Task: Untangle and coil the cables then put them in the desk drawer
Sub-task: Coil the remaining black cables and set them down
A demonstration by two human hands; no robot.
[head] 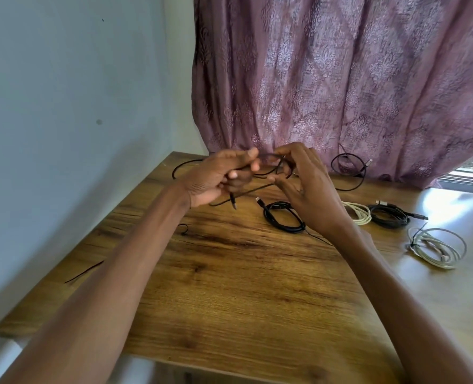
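— What is over on the left side?

— A pale blue-grey wall (63, 106). Next to it starts the brown wooden desk top (243, 286). A thin black cable (260, 188) lies there in a loose curve near the back edge, and a bit of it shows by the left arm too.

— Who holds that cable?

— Both hands do. The left hand (216, 178) has its fingers curled round the cable, with the thumb on top. A black plug end (233, 202) hangs down just under that hand.

— And the other hand?

— The right hand (304, 187) is right beside the left one, up above the desk. Its fingertips pinch a loop of the same cable. So the two hands are close together — both gripping it.

— What is under the right hand?

— A coiled black cable with a white tip (283, 217) lies on the desk, partly hidden by the wrist.

— And farther right?

— A loose ring of black cable (348, 171) sits near the pink patterned curtain (340, 79). Closer in, there is a cream coiled cable (361, 214), touching a dark bundled cable with a plug sticking out (390, 216). Last comes a white coiled cable with a black tie (437, 248), a little apart from the others.

— Do you see the drawer?

— I cannot tell where it is.
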